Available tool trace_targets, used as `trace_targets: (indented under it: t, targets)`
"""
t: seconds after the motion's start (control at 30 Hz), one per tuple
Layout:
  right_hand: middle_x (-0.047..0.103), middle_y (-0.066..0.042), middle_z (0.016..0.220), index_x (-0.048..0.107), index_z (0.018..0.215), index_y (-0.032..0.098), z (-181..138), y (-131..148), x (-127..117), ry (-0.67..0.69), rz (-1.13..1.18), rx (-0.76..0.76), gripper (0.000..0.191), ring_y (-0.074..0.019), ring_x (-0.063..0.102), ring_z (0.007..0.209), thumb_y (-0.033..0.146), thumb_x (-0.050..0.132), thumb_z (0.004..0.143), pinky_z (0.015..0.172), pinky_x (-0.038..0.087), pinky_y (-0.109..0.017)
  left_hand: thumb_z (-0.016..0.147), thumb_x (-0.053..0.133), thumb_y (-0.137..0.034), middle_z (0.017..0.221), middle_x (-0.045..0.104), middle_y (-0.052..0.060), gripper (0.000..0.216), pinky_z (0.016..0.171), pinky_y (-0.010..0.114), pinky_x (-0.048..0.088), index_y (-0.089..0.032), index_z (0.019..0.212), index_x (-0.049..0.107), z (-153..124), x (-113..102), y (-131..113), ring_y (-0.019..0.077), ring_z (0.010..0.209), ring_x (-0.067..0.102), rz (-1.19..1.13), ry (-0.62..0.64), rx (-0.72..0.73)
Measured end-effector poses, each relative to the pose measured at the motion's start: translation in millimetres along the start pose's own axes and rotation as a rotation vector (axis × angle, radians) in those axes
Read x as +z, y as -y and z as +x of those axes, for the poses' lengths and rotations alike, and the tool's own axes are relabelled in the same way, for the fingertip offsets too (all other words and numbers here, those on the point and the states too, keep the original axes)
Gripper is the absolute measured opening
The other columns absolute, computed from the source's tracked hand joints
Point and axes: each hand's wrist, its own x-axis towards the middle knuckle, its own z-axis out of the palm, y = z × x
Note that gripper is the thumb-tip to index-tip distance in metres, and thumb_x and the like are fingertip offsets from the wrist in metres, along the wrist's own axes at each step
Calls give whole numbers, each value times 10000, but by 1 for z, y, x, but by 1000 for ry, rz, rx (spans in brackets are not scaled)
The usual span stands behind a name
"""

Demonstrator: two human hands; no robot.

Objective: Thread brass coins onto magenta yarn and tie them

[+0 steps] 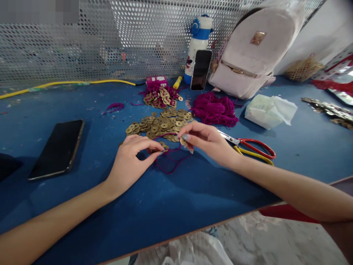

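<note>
My left hand (132,156) rests on the blue table (176,198), thumb and forefinger pinched together on a magenta cord (172,162) and coins strung on it. My right hand (205,140) is closed in a pinch on a brass coin (183,141) with a hole, held just above the table. The cord loops on the table between the two hands. Just behind them lies a heap of loose brass coins (161,123). A second heap of coins tied with magenta cord (161,96) lies farther back. A bundle of magenta cord (213,109) sits to the right of the heaps.
Red-and-yellow-handled scissors (252,148) lie right of my right hand. A black phone (57,149) lies at the left. At the back stand a bottle (199,40), a second phone (201,69) leaning on it, a pale backpack (253,51). A white tissue (268,110) and more coins (329,110) lie at the right.
</note>
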Motion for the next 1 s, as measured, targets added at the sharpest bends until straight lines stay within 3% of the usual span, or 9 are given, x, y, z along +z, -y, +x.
trace_targets:
  t: [0.1, 0.17, 0.3, 0.4, 0.53, 0.63, 0.77, 0.9, 1.0]
  targets:
    - [590, -27, 856, 611, 930, 157, 3, -2, -4, 22, 252, 195, 135, -103, 559, 713, 283, 568, 911, 599, 464, -211, 829, 678, -246, 794, 744, -21, 51, 861, 339, 456, -250, 801, 720, 0, 0, 1, 188, 787, 660, 0, -2, 6]
    - [563, -18, 823, 604, 896, 152, 4, -3, -5, 44, 231, 248, 154, -91, 516, 663, 282, 527, 926, 560, 417, -204, 831, 681, -242, 794, 744, -21, 47, 860, 339, 454, -245, 803, 718, 0, 0, 1, 185, 783, 658, 1, -5, 11]
    - [491, 19, 699, 641, 843, 155, 0, -2, -3, 120, -337, 62, 172, -92, 416, 591, 306, 597, 911, 546, 343, -221, 828, 687, -249, 794, 743, -24, 40, 862, 334, 457, -253, 811, 722, -1, 0, 1, 189, 797, 658, 8, -6, -2]
    - [574, -28, 850, 686, 956, 178, -7, -4, 2, 146, -791, -170, 161, -138, 526, 742, 307, 702, 860, 645, 396, -244, 823, 690, -238, 782, 736, -24, 40, 848, 329, 460, -252, 818, 727, -1, 1, 2, 189, 791, 656, 10, -13, 3]
    - [600, -53, 872, 686, 981, 188, -12, -13, 9, 184, -1037, -329, 126, -177, 565, 825, 283, 643, 911, 662, 401, -262, 822, 692, -222, 793, 741, -20, 40, 840, 327, 465, -238, 827, 729, -2, 2, 3, 187, 792, 661, 9, -29, 19]
    - [583, -36, 831, 684, 908, 180, -10, -13, 8, 155, -968, -340, 76, -155, 559, 790, 204, 614, 923, 650, 391, -244, 823, 705, -220, 793, 745, -26, 33, 831, 321, 463, -237, 838, 729, -2, 3, 5, 180, 788, 665, 15, -46, 42]
    - [522, 11, 743, 678, 858, 166, -7, -6, 5, 67, -759, -231, 12, -107, 504, 681, 168, 679, 870, 611, 367, -211, 837, 704, -210, 776, 746, -32, 94, 854, 335, 448, -232, 928, 720, -3, 2, 4, 176, 774, 669, 61, -47, 117]
    - [491, 32, 705, 682, 848, 163, -7, -6, 8, 71, -658, -200, 34, -90, 455, 640, 136, 701, 838, 603, 344, -206, 901, 637, -175, 786, 751, -25, 210, 908, 382, 408, -236, 1094, 692, -5, 2, -1, 172, 740, 665, 218, -36, 332]
    - [465, 48, 668, 689, 842, 165, -8, -10, 13, 86, -541, -173, 18, -81, 421, 612, 162, 706, 837, 602, 335, -209, 922, 616, -177, 762, 741, -21, 146, 912, 394, 396, -228, 1027, 703, -6, 2, -6, 166, 704, 662, 281, -56, 442]
